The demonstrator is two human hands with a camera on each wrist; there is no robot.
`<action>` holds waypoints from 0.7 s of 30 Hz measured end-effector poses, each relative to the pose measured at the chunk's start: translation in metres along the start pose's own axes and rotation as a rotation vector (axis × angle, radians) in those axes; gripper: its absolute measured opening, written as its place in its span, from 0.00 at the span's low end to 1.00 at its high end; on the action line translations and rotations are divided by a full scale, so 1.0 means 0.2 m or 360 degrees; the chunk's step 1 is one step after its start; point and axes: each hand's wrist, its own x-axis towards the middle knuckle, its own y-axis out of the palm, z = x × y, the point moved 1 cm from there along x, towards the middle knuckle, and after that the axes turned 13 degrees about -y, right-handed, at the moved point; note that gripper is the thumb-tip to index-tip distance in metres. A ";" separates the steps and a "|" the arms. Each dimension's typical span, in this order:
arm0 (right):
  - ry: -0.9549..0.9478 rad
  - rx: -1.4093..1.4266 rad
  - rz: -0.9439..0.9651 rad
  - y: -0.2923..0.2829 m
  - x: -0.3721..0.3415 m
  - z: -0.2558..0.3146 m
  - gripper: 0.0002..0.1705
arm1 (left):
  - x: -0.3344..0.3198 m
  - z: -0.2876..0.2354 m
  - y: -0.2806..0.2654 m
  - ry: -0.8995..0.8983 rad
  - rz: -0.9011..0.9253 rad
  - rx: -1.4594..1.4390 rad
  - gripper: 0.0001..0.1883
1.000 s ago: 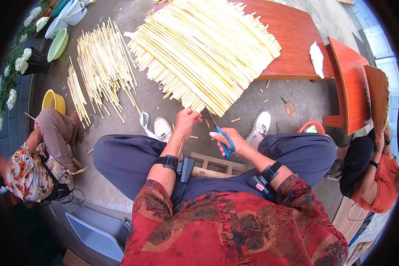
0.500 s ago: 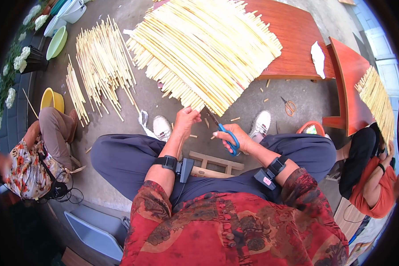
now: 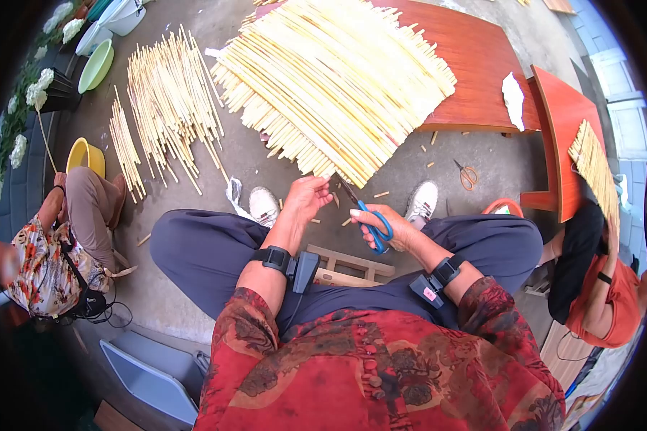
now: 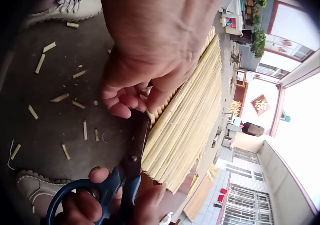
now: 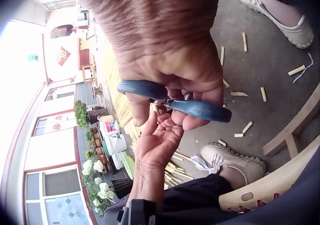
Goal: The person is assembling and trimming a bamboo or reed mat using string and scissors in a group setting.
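A mat of pale straight stalks (image 3: 331, 86) lies on a red-brown tabletop, its near corner jutting toward the person. At that corner the left hand (image 3: 307, 199) pinches a stalk end between thumb and fingers; the fingers hide most of it. The right hand (image 3: 395, 228) grips blue-handled scissors (image 3: 379, 231), fingers through the loops. In the left wrist view the dark scissor blades (image 4: 134, 145) reach up beside the mat's edge, with their tips right at the left fingertips. The right wrist view shows the blue handles (image 5: 197, 109) under the right palm.
Short cut stalk pieces (image 4: 60, 98) litter the concrete. Loose stalks (image 3: 172, 100) lie in rows at left. Orange-handled scissors (image 3: 469, 178) rest on the ground at right. Between the legs stands a wooden frame (image 3: 352, 264). One person sits at each side; the right one holds another mat (image 3: 595, 169).
Both hands stay at the mat's corner; the right hand with the scissors has shifted slightly right. The person at right has turned the other mat, and the left person's long stick has risen.
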 end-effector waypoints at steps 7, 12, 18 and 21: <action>0.0019 -0.0345 0.0025 -0.01 0.00 0.00 0.33 | -0.03 -0.03 0.01 0.0055 -0.0054 0.0225 0.04; -0.0164 -0.1409 -0.0005 -0.05 0.00 0.05 0.33 | -0.02 -0.06 0.00 -0.0254 0.0000 0.0177 0.06; -0.0246 -0.1296 -0.0023 -0.04 -0.04 0.07 0.31 | 0.00 -0.08 -0.03 -0.0460 0.0208 0.0052 0.05; 0.0096 -0.0078 0.0116 -0.03 -0.05 0.03 0.29 | 0.00 -0.05 -0.01 -0.0269 0.0089 0.0087 0.03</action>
